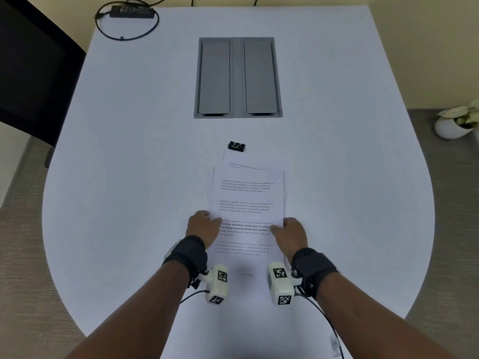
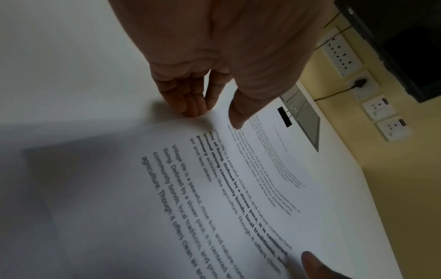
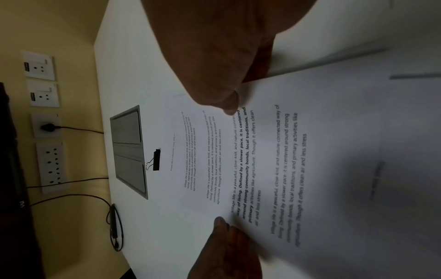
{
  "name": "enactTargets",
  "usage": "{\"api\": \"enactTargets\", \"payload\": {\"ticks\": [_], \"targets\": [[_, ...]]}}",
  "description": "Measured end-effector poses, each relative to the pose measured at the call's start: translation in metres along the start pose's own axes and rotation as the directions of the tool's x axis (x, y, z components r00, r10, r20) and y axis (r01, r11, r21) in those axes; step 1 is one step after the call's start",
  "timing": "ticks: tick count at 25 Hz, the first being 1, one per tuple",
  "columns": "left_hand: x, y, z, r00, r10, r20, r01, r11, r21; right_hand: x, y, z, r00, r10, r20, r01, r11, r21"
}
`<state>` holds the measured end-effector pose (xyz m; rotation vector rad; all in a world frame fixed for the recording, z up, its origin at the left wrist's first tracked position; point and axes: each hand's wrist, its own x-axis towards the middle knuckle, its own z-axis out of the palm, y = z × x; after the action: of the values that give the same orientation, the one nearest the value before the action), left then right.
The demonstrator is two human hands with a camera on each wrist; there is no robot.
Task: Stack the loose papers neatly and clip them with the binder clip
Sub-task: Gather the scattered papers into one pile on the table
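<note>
On table [image 1: 116, 177]: left hand [image 1: 203, 226] and right hand [image 1: 291, 233] pinching opposite sides of printed papers [image 1: 247, 203]; binder clip [image 1: 236, 146] lying just beyond.

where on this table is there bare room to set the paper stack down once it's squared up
Bare tabletop lies right of the papers and left of them. It is crowded ahead: the binder clip sits at the far sheet's edge, with the grey cable hatch beyond.

Uneven printed papers [image 1: 247, 200], black binder clip [image 1: 236, 146] beyond
</note>
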<state>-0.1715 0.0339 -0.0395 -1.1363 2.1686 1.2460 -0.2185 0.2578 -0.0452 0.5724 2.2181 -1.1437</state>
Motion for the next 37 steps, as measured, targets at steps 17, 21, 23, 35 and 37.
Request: {"api": "enactTargets", "payload": {"ticks": [17, 21, 23, 35, 37], "targets": [[-0.021, -0.015, 0.014, 1.0, 0.005, 0.018, -0.004, 1.0, -0.006, -0.019, 0.016, -0.003, 0.998, 0.022, 0.053, -0.026, 0.997, 0.078], [-0.026, -0.015, 0.015, 0.998, 0.001, 0.067, 0.011, 0.983, -0.181, -0.018, 0.021, -0.013, 0.999, -0.002, 0.041, -0.005, 0.987, 0.162], [-0.026, -0.019, 0.015, 0.995, -0.005, 0.103, 0.031, 0.967, -0.252, -0.021, 0.023, -0.018, 0.997, -0.039, 0.07, 0.029, 0.989, 0.148], [-0.065, 0.003, -0.019, 0.953, 0.296, 0.065, -0.254, 0.897, -0.361, -0.063, -0.008, -0.059, 0.943, -0.312, 0.118, 0.278, 0.931, 0.237], [-0.078, 0.018, -0.03, 0.93, 0.368, 0.007, -0.335, 0.855, -0.396, -0.07, -0.023, -0.065, 0.923, -0.378, 0.073, 0.353, 0.907, 0.231]]}}
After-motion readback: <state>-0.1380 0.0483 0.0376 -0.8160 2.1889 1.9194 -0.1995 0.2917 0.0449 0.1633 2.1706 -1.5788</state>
